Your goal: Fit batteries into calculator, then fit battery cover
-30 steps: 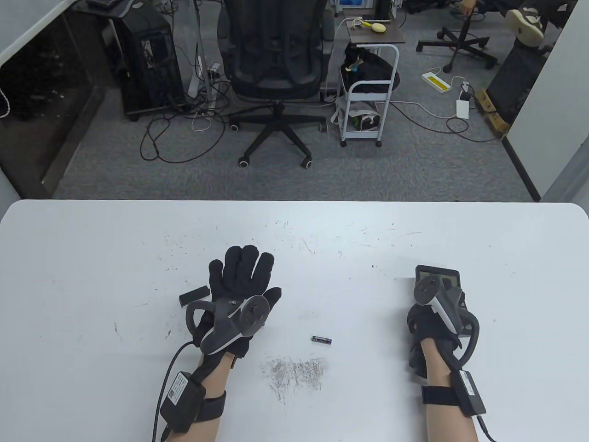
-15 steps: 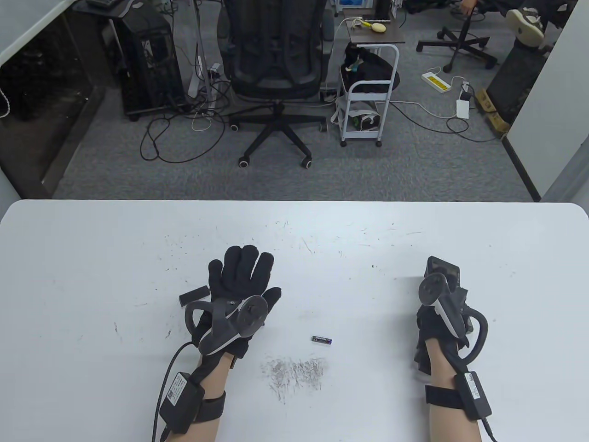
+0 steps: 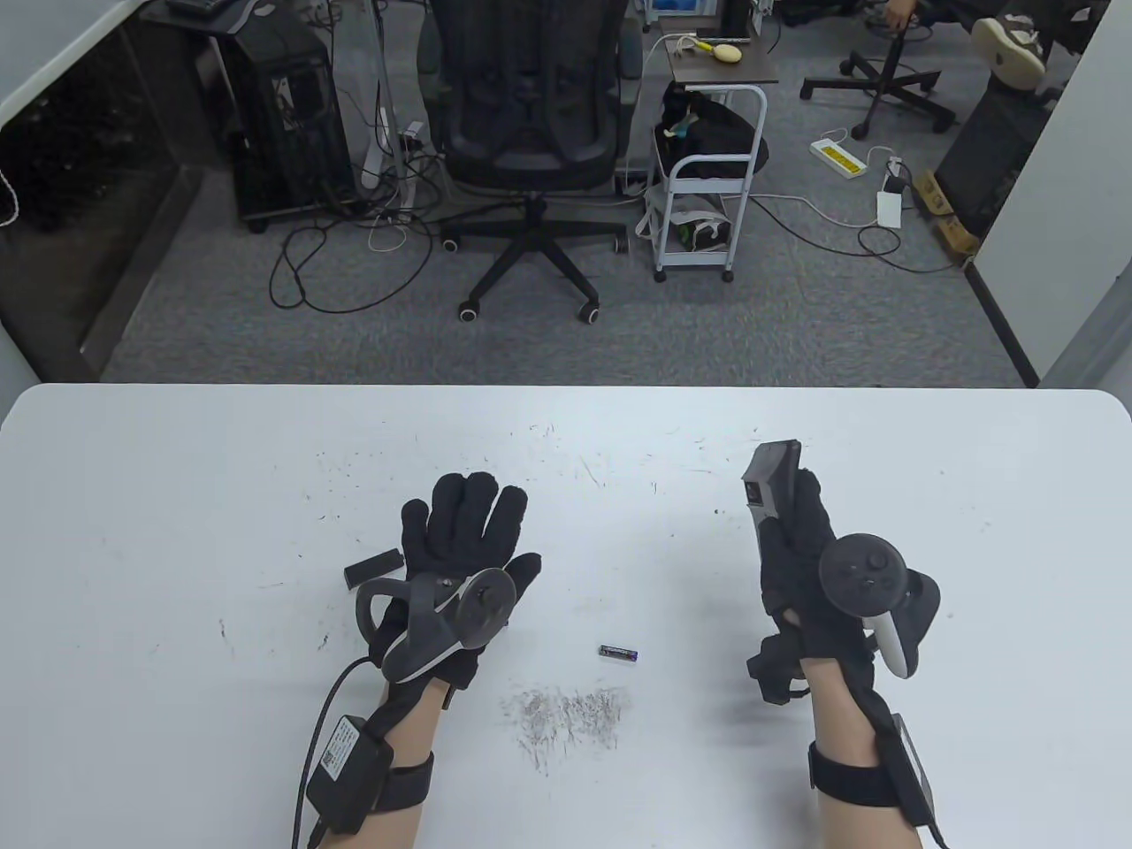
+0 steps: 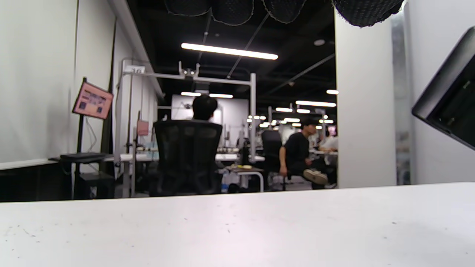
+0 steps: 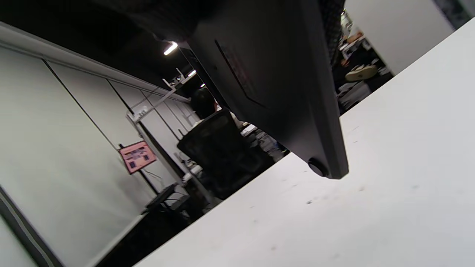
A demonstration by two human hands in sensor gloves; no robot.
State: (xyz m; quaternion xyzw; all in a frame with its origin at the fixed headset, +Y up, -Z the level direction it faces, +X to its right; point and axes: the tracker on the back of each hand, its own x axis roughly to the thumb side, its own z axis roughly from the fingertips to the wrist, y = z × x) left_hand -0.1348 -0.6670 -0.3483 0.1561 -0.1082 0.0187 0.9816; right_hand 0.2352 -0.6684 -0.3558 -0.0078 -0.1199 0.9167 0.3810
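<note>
Right hand (image 3: 800,566): grips calculator (image 3: 771,482), lifted on edge above the table's right side.
Left hand (image 3: 464,539): flat on table (image 3: 177,495), fingers spread, holding nothing.
Battery (image 3: 618,653): loose, near centre, between the hands.
Cover (image 3: 372,567): just left of left hand.
Risk: tilted calculator may slip; battery could roll if nudged.

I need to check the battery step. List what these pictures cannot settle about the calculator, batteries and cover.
- Calculator: table view shows it edge-on in the right hand; the right wrist view is too dark to tell whether its bay holds a battery.
- Battery: polarity markings too small.
- Battery cover: partly hidden behind the left hand.
</note>
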